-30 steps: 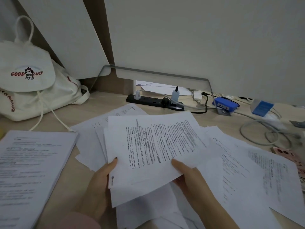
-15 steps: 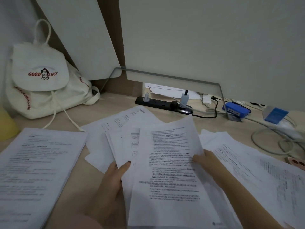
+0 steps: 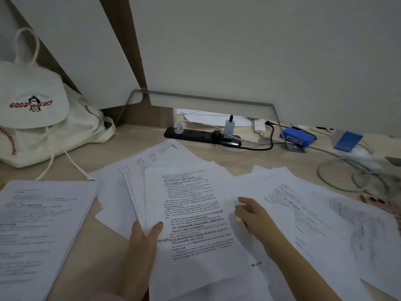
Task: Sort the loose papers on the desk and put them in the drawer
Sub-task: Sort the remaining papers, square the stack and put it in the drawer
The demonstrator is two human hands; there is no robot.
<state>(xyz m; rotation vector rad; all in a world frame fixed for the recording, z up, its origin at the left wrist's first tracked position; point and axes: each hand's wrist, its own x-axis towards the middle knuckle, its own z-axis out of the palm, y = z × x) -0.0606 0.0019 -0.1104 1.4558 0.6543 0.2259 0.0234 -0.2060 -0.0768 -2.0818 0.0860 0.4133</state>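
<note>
A fanned bundle of printed sheets (image 3: 191, 216) lies in front of me on the wooden desk (image 3: 134, 144). My left hand (image 3: 143, 240) grips its left edge, thumb on top of the front page. My right hand (image 3: 251, 213) rests at the bundle's right edge with fingers spread, touching the paper; whether it grips a sheet is unclear. More loose sheets (image 3: 321, 216) spread out to the right. A neat stack of papers (image 3: 39, 227) lies at the left. No drawer is in view.
A white drawstring bag (image 3: 36, 118) sits at the back left. A black power strip (image 3: 201, 135) with plugs, a blue box (image 3: 298, 137), a blue card (image 3: 347, 141) and coiled grey cables (image 3: 347, 174) line the back right. White panels rise behind the desk.
The front sheet has turned from sideways to upright in the bundle. My right hand has shifted from under the sheet to its right edge. The view has moved slightly.
</note>
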